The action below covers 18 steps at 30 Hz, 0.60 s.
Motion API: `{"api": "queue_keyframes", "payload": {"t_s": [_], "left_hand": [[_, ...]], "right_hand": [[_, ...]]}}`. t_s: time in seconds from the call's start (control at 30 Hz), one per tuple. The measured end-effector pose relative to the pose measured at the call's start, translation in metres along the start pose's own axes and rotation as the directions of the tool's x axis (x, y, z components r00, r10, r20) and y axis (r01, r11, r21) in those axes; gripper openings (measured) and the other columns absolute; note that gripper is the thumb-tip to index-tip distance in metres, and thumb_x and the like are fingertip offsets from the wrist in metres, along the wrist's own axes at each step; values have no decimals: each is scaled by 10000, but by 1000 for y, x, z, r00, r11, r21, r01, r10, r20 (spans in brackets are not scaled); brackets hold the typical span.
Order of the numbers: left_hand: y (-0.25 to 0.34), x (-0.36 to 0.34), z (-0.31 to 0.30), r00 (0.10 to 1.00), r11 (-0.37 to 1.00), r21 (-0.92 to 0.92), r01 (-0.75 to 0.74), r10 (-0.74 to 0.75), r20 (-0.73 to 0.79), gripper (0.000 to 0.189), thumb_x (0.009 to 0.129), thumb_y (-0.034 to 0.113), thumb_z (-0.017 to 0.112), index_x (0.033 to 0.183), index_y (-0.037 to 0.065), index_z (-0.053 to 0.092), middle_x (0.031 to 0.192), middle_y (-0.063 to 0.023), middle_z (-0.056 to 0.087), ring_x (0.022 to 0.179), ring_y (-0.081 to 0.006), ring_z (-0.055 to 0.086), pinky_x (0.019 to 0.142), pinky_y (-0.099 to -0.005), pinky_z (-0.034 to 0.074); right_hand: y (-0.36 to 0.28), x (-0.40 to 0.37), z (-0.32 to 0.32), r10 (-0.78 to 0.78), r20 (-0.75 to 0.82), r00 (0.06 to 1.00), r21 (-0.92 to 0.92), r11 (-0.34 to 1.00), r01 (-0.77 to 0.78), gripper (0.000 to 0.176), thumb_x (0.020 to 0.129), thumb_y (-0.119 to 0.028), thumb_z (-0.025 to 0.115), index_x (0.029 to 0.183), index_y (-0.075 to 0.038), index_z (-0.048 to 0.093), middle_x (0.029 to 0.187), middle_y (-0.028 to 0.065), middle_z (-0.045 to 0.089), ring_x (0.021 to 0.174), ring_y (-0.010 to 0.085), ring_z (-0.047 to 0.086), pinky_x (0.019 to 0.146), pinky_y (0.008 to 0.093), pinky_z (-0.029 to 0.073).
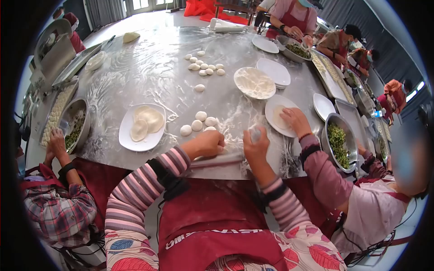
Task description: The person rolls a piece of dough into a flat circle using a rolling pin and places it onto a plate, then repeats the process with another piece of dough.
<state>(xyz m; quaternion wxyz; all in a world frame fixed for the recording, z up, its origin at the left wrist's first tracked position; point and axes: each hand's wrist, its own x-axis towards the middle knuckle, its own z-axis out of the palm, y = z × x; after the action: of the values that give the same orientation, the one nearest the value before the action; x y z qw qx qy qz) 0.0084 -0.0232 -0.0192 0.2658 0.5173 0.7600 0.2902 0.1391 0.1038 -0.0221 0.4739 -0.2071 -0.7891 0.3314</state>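
Room interior: grey curtains [105, 12] hang beside glazed doors [140, 4] — bright light falling across the pale floor [156, 20] — beyond a broad, shiny metal table [158, 67].

The bench [108, 83] is metal, glossy where light strikes it and dulled by powdery flour [170, 109]. The dough balls [197, 125] look smooth and matt, the white plates [135, 145] glossy; the apron [212, 212] is matt cloth, the striped sleeve [134, 189] ribbed knit.
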Motion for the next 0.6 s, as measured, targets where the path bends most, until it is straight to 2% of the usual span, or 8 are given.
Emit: {"api": "queue_keyframes", "payload": {"t_s": [0.1, 0.17, 0.2, 0.3, 0.4, 0.43, 0.5, 0.6], "left_hand": [[-6, -9, -2, 1000, 1000, -12, 24, -25, -11, 95, 700, 104, 603, 740, 18, 608, 731, -168, 616, 721, -306, 599, 642, -383, 462], [0, -13, -4, 996, 997, -67, 33, -27, 80, 89, 699, 98, 597, 734, 16, 604, 725, -166, 614, 718, -305, 599, 635, -377, 461], [1, -8, -1, 999, 999, -32, 13, -12, 53, 95, 707, 103, 605, 750, 18, 609, 732, -169, 617, 727, -307, 600, 646, -380, 461], [0, 8, 2, 1000, 1000, 19, 19, -19, -21, 143, 742, 127, 614, 821, 9, 605, 757, -163, 610, 745, -277, 593, 670, -348, 459], [7, 0, -5, 1000, 1000, 30, 7, -8, 29, 133, 750, 136, 613, 805, 16, 600, 743, -164, 604, 727, -278, 587, 657, -352, 452], [7, -5, -6, 998, 998, 62, -12, 8, 60, 127, 752, 135, 611, 799, 17, 597, 739, -162, 603, 719, -277, 586, 650, -353, 449], [0, -9, -4, 1000, 999, 31, 13, -14, 15, 126, 752, 133, 611, 785, 14, 590, 733, -158, 600, 706, -275, 581, 639, -353, 444], [2, -10, -1, 990, 997, -64, 35, -26, 136, 146, 758, 144, 603, 799, 4, 594, 746, -162, 608, 718, -280, 588, 642, -361, 445]], "right_hand": [[-4, -31, -28, 6, 22, 1000, 62, 998, -7, 220, 732, -82, 661, 850, -30, 483, 625, 160, 553, 531, 340, 568, 486, 390, 443], [4, -21, -14, -2, 5, 1000, 5, 1000, 2, 220, 733, -82, 661, 852, -29, 484, 629, 162, 553, 530, 339, 568, 484, 390, 441], [7, -12, -6, -23, -8, 1000, -50, 998, 22, 220, 734, -82, 660, 854, -28, 485, 633, 164, 553, 530, 339, 567, 483, 391, 439], [11, 17, 21, -52, 2, 999, -2, 999, 52, 223, 737, -84, 661, 858, -27, 484, 612, 169, 538, 529, 346, 562, 477, 394, 430], [6, 2, 4, -61, -22, 998, -16, 998, 61, 222, 734, -78, 663, 856, -28, 484, 605, 161, 538, 512, 321, 561, 468, 381, 431], [3, -12, -8, 3, 10, 1000, -14, 1000, -3, 216, 734, -66, 659, 851, -32, 481, 601, 148, 540, 497, 292, 561, 457, 367, 429], [-5, -29, -24, -24, -2, 1000, 55, 998, 24, 207, 735, -53, 653, 841, -37, 476, 599, 134, 543, 495, 269, 567, 450, 359, 428], [-2, -13, -9, -17, -24, 1000, -43, 999, 16, 210, 738, -65, 655, 842, -37, 475, 591, 141, 536, 499, 291, 565, 458, 368, 431]]}}
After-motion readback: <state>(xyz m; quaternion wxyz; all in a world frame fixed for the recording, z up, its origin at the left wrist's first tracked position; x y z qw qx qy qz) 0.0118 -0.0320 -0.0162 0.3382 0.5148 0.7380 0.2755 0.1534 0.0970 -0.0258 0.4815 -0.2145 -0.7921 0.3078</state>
